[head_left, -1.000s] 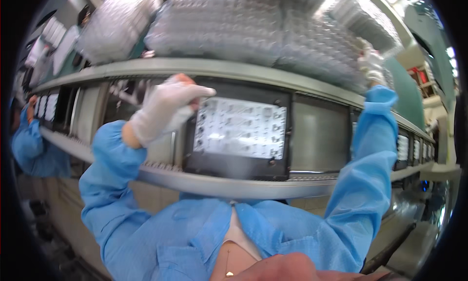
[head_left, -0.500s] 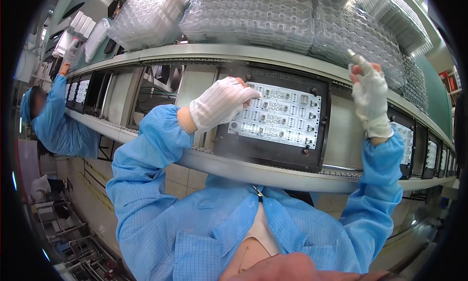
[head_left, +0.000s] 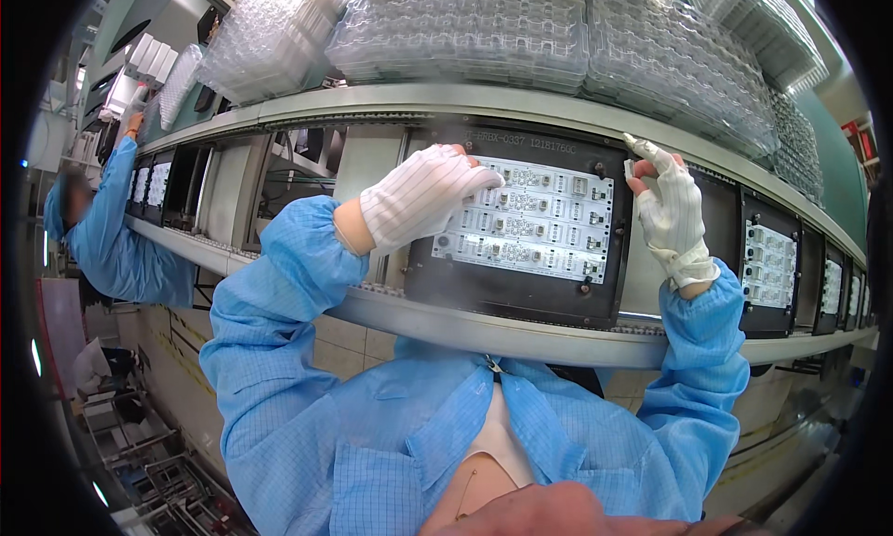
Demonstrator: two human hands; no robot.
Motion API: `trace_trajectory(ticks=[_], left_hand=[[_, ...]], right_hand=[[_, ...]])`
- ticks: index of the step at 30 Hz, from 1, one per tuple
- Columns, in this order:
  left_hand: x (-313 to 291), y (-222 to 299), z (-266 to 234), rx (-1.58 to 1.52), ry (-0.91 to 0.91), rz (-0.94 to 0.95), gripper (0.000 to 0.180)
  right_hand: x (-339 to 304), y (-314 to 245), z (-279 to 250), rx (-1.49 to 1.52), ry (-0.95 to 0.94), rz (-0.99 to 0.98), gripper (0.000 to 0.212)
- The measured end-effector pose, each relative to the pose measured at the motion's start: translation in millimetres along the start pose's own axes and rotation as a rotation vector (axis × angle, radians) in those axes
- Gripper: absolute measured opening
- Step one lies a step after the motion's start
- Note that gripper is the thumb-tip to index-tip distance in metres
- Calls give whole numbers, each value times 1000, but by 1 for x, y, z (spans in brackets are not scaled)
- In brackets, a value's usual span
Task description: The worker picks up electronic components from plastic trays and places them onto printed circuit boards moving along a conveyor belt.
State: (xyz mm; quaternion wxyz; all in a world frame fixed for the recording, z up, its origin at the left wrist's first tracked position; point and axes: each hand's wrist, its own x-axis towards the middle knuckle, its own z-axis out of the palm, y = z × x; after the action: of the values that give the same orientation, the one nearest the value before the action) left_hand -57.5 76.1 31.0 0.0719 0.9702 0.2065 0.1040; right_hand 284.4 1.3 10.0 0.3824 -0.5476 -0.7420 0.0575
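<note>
A white circuit board panel with rows of small parts lies in a black carrier on the conveyor before me. My left hand, in a striped white glove, rests over the panel's upper left corner. Its fingers are curled together at the board, and whatever is between them is hidden. By the carrier's upper right corner hovers my right hand, gloved, with some fingertips bare. One covered finger points up and left. A small pale piece shows at the curled fingertips; its kind is too small to make out.
Stacked clear plastic trays line the far side behind the conveyor's rail. More loaded carriers sit along the line to the right. At the far left, a person in blue reaches over the same line.
My right hand has moved left and slightly down, from beside the trays to the carrier's corner. My left hand stays nearly where it was. The co-worker's arm has shifted a little.
</note>
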Motion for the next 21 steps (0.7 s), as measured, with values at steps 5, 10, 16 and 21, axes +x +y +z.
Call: trace_trajectory(ticks=[5,10,16,21], left_hand=[[10,-2,9,20,-15,25,36],[6,5,12,150,74,113,38],[-12,-4,26,30,270,85,33],[-15,-11,34,-81,286,65,29]], right_hand=[[-1,-9,1,38,-48,17,55],[-7,-37,3,186,-101,129,62],[-11,-55,22,79,-186,79,74],[-15,-50,37,-76,-291,-39,74]])
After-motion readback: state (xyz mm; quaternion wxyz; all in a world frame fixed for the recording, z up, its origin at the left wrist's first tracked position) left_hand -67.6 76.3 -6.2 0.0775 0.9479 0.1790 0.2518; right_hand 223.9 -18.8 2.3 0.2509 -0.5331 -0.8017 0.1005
